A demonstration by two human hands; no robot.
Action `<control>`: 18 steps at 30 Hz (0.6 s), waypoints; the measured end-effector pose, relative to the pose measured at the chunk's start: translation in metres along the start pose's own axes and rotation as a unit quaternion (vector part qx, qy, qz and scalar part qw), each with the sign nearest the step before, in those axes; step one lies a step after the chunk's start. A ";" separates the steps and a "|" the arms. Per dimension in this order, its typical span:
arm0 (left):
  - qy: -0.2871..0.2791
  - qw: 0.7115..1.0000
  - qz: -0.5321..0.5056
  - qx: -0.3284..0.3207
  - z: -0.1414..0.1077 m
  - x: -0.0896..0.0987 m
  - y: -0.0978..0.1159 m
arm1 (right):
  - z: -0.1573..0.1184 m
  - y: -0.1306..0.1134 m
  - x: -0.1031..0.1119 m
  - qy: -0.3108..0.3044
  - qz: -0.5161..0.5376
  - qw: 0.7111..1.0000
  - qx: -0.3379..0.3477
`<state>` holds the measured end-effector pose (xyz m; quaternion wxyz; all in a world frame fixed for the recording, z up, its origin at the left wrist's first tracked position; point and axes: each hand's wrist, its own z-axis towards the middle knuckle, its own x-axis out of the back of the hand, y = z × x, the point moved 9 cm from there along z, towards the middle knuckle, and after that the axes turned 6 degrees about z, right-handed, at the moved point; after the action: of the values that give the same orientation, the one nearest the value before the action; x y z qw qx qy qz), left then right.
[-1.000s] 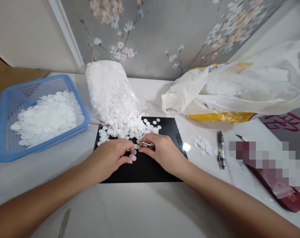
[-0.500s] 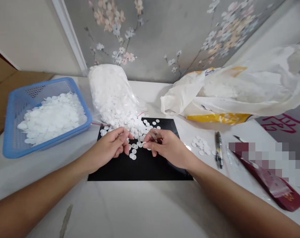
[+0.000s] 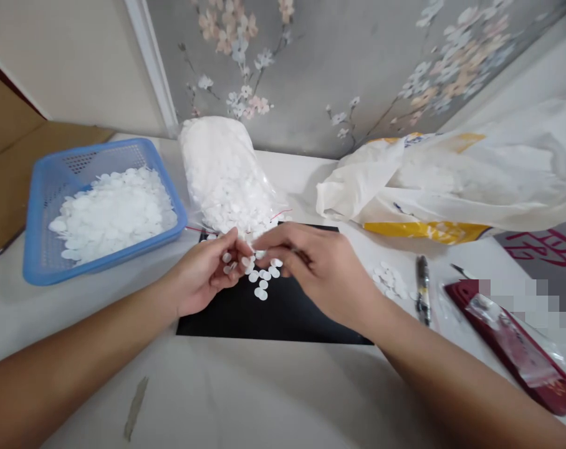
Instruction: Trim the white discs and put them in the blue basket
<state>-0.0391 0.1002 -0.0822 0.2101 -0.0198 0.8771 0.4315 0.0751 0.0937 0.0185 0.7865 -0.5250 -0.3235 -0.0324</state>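
Both at work, our left hand [image 3: 203, 274] and right hand [image 3: 327, 268] curl fingers, grip unclear; plastic-looking round white discs [image 3: 263, 284] at their six o'clock could scatter if brushed!

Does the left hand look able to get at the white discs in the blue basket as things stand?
Probably yes: the blue basket is open on top, its heap of white discs lies uncovered, and nothing visible blocks the way from the left hand.

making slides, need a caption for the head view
Left hand and right hand close together over white discs on a black mat.
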 end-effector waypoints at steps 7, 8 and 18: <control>-0.038 0.999 -0.031 0.000 0.003 -0.003 0.007 | -0.024 0.040 -0.041 -0.065 -0.034 0.995 -0.062; -0.040 0.999 -0.024 -0.003 0.003 -0.003 0.007 | -0.025 0.042 -0.048 -0.082 -0.042 0.993 -0.067; -0.014 0.971 0.231 -0.053 -0.007 -0.011 0.001 | -0.036 0.060 -0.019 -0.014 0.161 0.958 -0.238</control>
<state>-0.0320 0.0937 -0.0731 0.1156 0.1789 0.8309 0.5141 0.1005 0.0842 -0.0490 0.6288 -0.7427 -0.2288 0.0256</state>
